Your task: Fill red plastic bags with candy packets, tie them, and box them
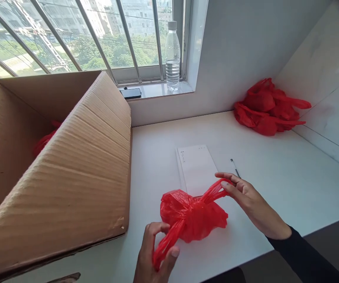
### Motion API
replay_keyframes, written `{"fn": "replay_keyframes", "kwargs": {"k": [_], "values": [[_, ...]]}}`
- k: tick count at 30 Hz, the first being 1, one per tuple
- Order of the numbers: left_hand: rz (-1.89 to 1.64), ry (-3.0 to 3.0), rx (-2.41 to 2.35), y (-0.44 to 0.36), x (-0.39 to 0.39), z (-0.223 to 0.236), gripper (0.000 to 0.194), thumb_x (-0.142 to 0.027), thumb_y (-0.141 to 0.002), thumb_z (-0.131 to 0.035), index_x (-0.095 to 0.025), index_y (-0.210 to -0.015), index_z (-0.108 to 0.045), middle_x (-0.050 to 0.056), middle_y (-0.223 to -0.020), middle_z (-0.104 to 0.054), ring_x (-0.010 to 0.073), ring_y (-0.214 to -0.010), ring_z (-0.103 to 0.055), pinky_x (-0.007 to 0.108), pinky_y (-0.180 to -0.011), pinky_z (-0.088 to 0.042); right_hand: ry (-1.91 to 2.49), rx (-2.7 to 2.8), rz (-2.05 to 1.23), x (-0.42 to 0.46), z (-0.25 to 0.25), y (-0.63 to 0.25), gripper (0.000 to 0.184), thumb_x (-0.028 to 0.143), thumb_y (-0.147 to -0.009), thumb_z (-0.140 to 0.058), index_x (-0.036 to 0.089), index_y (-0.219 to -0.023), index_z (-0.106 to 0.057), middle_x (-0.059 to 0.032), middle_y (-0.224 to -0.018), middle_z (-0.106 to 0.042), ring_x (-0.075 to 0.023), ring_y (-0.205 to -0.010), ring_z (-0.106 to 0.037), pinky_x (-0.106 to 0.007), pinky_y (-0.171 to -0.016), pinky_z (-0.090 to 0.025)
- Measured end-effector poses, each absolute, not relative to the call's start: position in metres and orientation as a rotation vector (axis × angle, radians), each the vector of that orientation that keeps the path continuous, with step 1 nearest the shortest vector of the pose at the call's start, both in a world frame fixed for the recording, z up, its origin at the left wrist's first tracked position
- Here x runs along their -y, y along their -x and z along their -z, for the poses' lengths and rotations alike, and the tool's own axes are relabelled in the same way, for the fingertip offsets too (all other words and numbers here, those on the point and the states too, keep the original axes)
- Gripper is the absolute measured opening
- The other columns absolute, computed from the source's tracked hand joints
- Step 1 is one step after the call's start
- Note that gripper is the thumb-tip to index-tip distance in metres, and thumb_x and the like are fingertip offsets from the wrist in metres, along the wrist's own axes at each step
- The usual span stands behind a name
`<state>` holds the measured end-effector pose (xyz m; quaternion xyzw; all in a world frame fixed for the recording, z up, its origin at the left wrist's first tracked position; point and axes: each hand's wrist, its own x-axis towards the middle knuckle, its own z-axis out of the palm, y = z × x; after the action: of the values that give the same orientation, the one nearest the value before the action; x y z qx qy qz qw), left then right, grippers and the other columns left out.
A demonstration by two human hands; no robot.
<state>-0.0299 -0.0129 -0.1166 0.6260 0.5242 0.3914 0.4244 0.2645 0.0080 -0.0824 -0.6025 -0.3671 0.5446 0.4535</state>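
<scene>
A knotted red plastic bag (197,220) rests near the front of the white table, its contents hidden. My left hand (154,251) has its fingers curled about one handle loop, at the bag's near left side. At the far right side, my right hand (244,194) has the other handle pulled out between thumb and fingers. The two handles stretch away from a gathered knot in the middle of the bag. Just behind the bag lies a white notebook (197,163) with small writing at its top, partly covered by the bag.
A large open cardboard box (98,165) stands on the left, with something red inside. A pen (234,168) lies right of the notebook. More red plastic bags (268,108) are heaped in the back right corner. The windowsill holds a water bottle (172,59) and a phone (131,93).
</scene>
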Motion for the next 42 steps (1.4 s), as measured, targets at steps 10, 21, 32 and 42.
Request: {"fn": "replay_keyframes", "kwargs": {"k": [10, 21, 32, 42], "values": [[-1.197, -2.137, -1.185, 0.012, -0.004, 0.115, 0.053, -0.01, -0.1, -0.048, -0.029, -0.149, -0.05, 0.01, -0.151, -0.045, 0.0267, -0.141, -0.045, 0.041, -0.112, -0.046, 1.449, 1.163, -1.005, 0.01, 0.087, -0.23, 0.037, 0.046, -0.108, -0.046, 0.037, -0.142, -0.057, -0.0009, -0.142, -0.06, -0.0209, -0.133, -0.054, -0.034, -0.113, -0.044], [-0.579, -2.747, -1.137, -0.01, -0.021, 0.141, 0.07, -0.003, -0.092, -0.039, -0.011, -0.161, -0.025, 0.005, -0.169, -0.03, 0.0241, -0.158, -0.018, 0.043, -0.128, -0.017, 1.537, 2.062, -0.298, 0.012, 0.151, -0.183, 0.066, 0.013, -0.102, -0.036, 0.015, -0.164, -0.014, -0.009, -0.168, -0.025, -0.0251, -0.155, -0.021, -0.052, -0.123, -0.036], [-0.52, -2.779, -1.221, -0.014, -0.02, 0.159, 0.075, -0.005, -0.087, -0.042, -0.01, -0.16, -0.026, 0.007, -0.167, -0.035, 0.0254, -0.156, -0.026, 0.046, -0.125, -0.026, 1.576, 2.121, -0.187, 0.007, 0.172, -0.183, 0.071, 0.009, -0.096, -0.041, 0.012, -0.163, -0.02, -0.0114, -0.165, -0.032, -0.0277, -0.153, -0.029, -0.056, -0.122, -0.037], [-1.087, -2.139, -1.222, -0.006, -0.01, 0.134, 0.03, -0.017, -0.104, -0.04, -0.022, -0.125, -0.061, 0.009, -0.136, -0.064, 0.0271, -0.139, -0.049, 0.045, -0.11, -0.046, 1.571, 1.647, -0.73, 0.018, 0.134, -0.207, 0.045, 0.024, -0.109, -0.034, 0.037, -0.152, -0.038, -0.0011, -0.152, -0.049, -0.0239, -0.145, -0.04, -0.055, -0.127, -0.025]]}}
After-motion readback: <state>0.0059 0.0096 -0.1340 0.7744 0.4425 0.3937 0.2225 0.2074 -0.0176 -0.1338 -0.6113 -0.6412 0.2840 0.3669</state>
